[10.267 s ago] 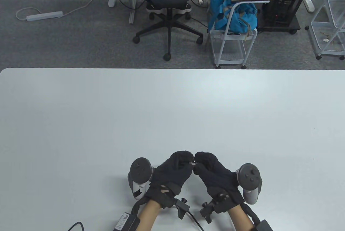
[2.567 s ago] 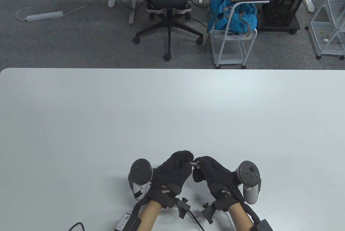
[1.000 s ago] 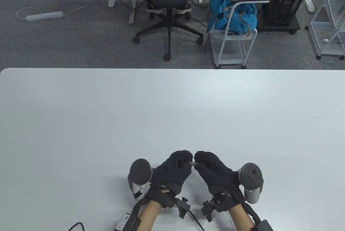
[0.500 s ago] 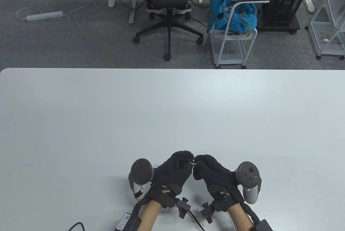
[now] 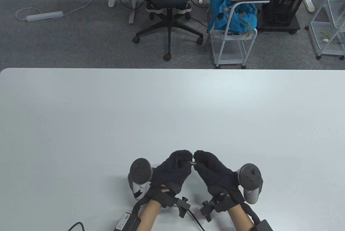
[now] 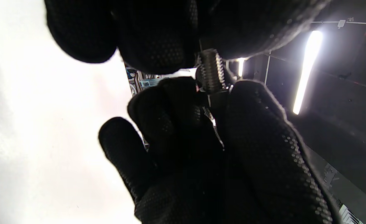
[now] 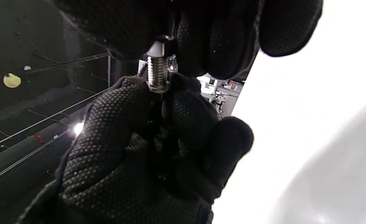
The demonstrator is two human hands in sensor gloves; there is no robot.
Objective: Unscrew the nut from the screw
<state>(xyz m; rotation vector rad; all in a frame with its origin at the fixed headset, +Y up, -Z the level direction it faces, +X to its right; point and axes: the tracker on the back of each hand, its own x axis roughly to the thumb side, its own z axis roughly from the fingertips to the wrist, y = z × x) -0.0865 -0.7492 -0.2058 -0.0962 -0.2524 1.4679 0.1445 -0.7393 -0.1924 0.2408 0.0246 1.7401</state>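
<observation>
While I compare this moment with the table view half a second ago, my right hand (image 5: 215,173) has rolled back outward, its tracker further right: I judge one turning stroke finished and a re-grip made. My left hand (image 5: 172,171) has not shifted. The short threaded steel screw (image 6: 212,71) spans the gap between both hands, above the near edge of the pale grey counter (image 5: 172,107). The left wrist view shows several bare threads, so loosening is under way. Left fingers (image 7: 120,102) pinch one end of the screw; right fingers (image 6: 257,118) pinch the other. The small steel nut (image 7: 155,49) appears at the right-hand end, partly hidden. Counter stretches wide on the far, left and right sides; its near edge is close.
</observation>
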